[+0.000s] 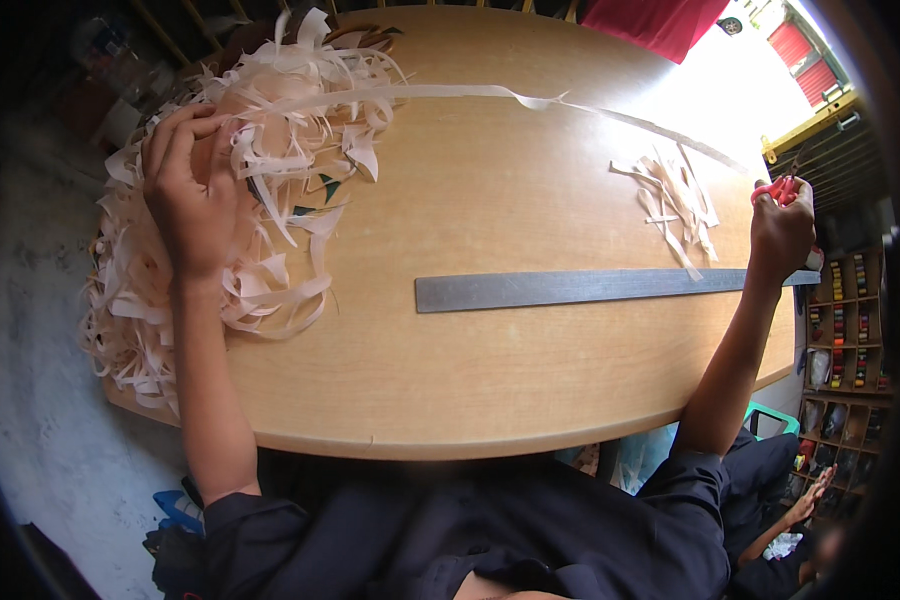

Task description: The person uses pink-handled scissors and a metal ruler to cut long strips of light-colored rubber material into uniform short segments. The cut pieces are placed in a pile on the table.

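Note:
My left hand (192,195) is at the far left of the table, its fingers curled around pale fabric strips (255,140) in a large tangled heap. A long narrow fabric strip (450,91) runs from the heap across the far side of the table toward my right hand; its far end thins out in the glare. At the table's right edge, my right hand (782,232) is closed on red-handled scissors (776,190). Their blades point away from me and are hard to make out. Some fingertips of my left hand are hidden among the strips.
A metal ruler (570,288) lies across the right half of the wooden table (370,385). Beyond it sits a small pile of cut strips (673,200). Thread spools fill a shelf (850,310) at the right, where another person's hand (813,497) shows low down.

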Available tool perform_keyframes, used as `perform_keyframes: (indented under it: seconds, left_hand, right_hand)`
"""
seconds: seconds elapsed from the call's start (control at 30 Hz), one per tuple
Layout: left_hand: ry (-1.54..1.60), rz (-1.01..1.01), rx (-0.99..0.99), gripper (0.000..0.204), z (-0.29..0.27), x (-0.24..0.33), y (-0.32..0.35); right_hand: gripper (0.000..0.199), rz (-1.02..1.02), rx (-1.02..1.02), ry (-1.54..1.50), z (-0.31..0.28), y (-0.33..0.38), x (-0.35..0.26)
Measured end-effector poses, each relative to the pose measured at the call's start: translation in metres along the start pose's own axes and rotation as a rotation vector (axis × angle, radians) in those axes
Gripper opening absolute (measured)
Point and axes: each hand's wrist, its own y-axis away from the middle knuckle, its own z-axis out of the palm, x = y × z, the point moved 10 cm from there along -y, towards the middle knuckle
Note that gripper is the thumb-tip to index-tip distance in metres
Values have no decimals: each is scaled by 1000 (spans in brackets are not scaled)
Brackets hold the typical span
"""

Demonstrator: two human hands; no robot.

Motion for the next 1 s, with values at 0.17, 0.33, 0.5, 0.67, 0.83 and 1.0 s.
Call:
perform_keyframes:
  seconds: [0.17,0.33,0.5,0.67,0.83,1.0]
  left_hand:
    - [94,-63,11,15,6,-1,-2]
    - [144,111,111,23,-10,43,-3]
    - [328,135,-109,28,16,95,12]
    - [305,317,-452,45,78,153,43]
    - [327,301,-574,40,90,140,43]
    - [349,233,-541,23,73,119,35]
  right_hand:
    - [18,-6,-237,-589,26,13,-27]
    - [19,-74,-576,-967,25,58,-91]
    - [22,-104,-642,-1154,-2,84,-124]
    - [23,-113,-681,-1202,-5,91,-136]
    - [22,-130,-690,-1101,1,92,-138]
    - [19,-82,-826,-1149,8,103,-142]
